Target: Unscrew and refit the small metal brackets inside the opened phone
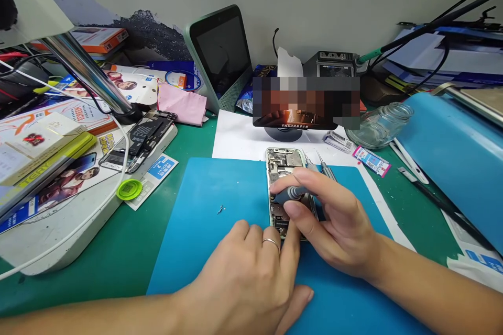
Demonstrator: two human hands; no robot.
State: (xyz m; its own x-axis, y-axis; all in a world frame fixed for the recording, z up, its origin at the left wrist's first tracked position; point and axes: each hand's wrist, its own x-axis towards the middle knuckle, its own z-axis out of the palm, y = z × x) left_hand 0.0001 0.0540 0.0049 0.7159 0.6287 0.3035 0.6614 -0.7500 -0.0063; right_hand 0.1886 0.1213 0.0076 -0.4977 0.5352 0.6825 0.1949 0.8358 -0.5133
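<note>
An opened phone (283, 165) with bare circuitry lies face down on a blue work mat (204, 220). My right hand (334, 220) pinches a small grey-blue screwdriver (288, 194) and holds it over the middle of the phone. My left hand (247, 272), with a ring on one finger, rests on the mat with its fingers curled against the phone's near end. Two more screwdrivers (324, 167) lie just right of the phone, partly behind my right hand.
A second opened phone (143, 136) lies on a white lamp base (70, 220) at left, with a green round cap (129, 189) beside it. Behind stand a grey tablet (222, 57), a glass jar (379, 125), a pink cloth (183, 104) and a blue box (451, 152) at right.
</note>
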